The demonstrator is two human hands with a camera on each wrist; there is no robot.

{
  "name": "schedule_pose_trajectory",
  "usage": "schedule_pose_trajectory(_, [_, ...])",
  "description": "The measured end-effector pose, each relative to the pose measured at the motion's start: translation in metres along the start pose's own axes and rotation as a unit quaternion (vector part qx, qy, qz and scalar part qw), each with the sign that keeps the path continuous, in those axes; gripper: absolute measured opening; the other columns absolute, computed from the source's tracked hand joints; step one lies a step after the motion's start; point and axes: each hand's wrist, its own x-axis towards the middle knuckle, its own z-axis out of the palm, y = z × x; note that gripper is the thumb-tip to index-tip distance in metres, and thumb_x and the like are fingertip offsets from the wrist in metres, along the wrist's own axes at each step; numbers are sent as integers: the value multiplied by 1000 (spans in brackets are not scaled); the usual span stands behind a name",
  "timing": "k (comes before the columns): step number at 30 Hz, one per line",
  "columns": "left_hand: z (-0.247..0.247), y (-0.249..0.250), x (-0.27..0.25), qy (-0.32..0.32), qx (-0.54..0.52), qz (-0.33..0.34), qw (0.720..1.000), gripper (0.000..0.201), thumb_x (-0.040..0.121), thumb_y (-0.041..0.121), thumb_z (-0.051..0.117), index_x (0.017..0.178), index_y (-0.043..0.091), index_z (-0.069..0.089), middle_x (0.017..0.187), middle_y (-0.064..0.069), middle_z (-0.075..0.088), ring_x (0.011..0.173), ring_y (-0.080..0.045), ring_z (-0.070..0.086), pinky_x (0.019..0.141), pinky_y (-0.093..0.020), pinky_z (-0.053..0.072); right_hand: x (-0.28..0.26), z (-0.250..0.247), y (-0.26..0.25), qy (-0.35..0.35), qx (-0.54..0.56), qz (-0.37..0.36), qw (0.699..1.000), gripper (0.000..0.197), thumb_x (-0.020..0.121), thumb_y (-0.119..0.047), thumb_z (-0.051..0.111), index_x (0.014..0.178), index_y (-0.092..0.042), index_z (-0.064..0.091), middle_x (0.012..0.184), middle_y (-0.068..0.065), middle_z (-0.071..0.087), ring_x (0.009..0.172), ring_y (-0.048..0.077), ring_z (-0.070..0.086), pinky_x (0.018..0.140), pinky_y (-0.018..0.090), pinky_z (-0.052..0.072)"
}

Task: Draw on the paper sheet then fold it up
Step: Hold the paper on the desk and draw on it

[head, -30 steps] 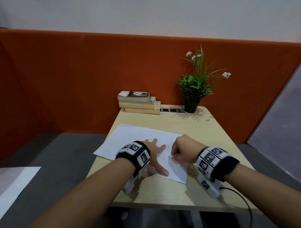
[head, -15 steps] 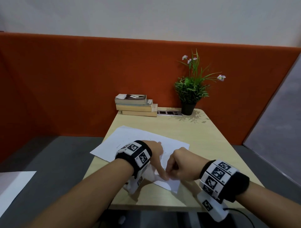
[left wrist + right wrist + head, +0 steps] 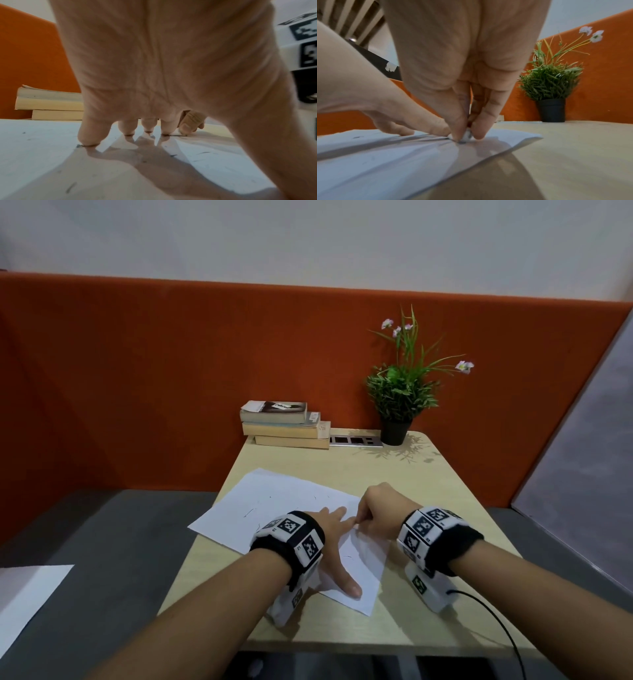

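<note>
A white paper sheet (image 3: 274,501) with a few short dark marks lies askew on the wooden table (image 3: 428,501). My left hand (image 3: 337,529) presses flat on it, fingers spread and straight, and the fingertips (image 3: 89,140) touch the paper (image 3: 34,155). My right hand (image 3: 358,520) is curled just right of the left index finger. In the right wrist view its thumb and fingers pinch a short pale drawing stub (image 3: 467,135), tip down on the paper (image 3: 385,162), right beside the left fingertip. The paper's right corner is slightly raised.
A stack of books (image 3: 284,424), a socket strip (image 3: 354,441) and a potted plant (image 3: 399,392) stand at the table's far edge against the orange partition (image 3: 137,388). Another white sheet (image 3: 27,594) lies lower left. A black cable (image 3: 496,621) trails from my right wrist.
The right hand with the stub dropped beside the left thumb, then came back up next to the left index fingertip. The left hand stayed flat on the paper.
</note>
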Motion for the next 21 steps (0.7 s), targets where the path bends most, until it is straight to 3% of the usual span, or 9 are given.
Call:
schedule_pose_trajectory(2, [3, -1, 3, 4, 5, 2, 1000, 128, 69, 76, 75, 161, 36, -4, 169, 8, -6, 155, -20, 2, 121, -50, 18, -7, 5, 0, -3, -5, 1, 1000, 15, 87, -12, 70, 94, -10, 82, 89, 3, 78, 84, 18, 71, 77, 28, 60])
schedule_pose_trajectory(4, [8, 1, 7, 10, 20, -4, 1000, 126, 71, 82, 68, 161, 33, -5, 170, 6, -9, 156, -23, 0, 121, -52, 18, -21, 10, 3, -11, 9, -4, 1000, 9, 86, -17, 72, 83, -15, 80, 77, -4, 75, 71, 11, 67, 64, 21, 55])
schedule_pose_trajectory(6, [12, 4, 9, 11, 25, -13, 1000, 123, 75, 84, 60, 162, 29, -7, 169, 3, -13, 156, -26, -4, 122, -55, 17, -34, 13, 6, -38, 29, -16, 999, 9, 85, -21, 75, 77, -20, 78, 70, -10, 71, 63, 4, 64, 59, 15, 49])
schedule_pose_trajectory(9, [14, 4, 11, 16, 18, -13, 1000, 122, 76, 83, 60, 162, 28, -7, 169, 2, -13, 156, -28, -6, 122, -56, 16, -35, 10, 7, -40, 30, -21, 999, 7, 83, -21, 76, 82, -18, 82, 75, -10, 75, 67, 4, 68, 62, 17, 54])
schedule_pose_trajectory(15, [13, 4, 14, 10, 15, -24, 1000, 126, 72, 85, 62, 161, 31, -8, 169, 4, -12, 156, -26, -8, 121, -56, 14, 3, 0, 5, 2, -9, 6, 1000, 14, 86, -11, 71, 92, -8, 83, 91, 5, 80, 86, 20, 73, 81, 34, 63])
schedule_pose_trajectory(21, [15, 3, 15, 11, 16, -21, 1000, 127, 72, 86, 61, 161, 30, -9, 169, 3, -16, 156, -27, -9, 122, -55, 12, -33, 9, 2, -30, 50, -11, 998, 9, 83, -21, 79, 88, -16, 84, 85, -4, 79, 78, 9, 74, 70, 20, 59])
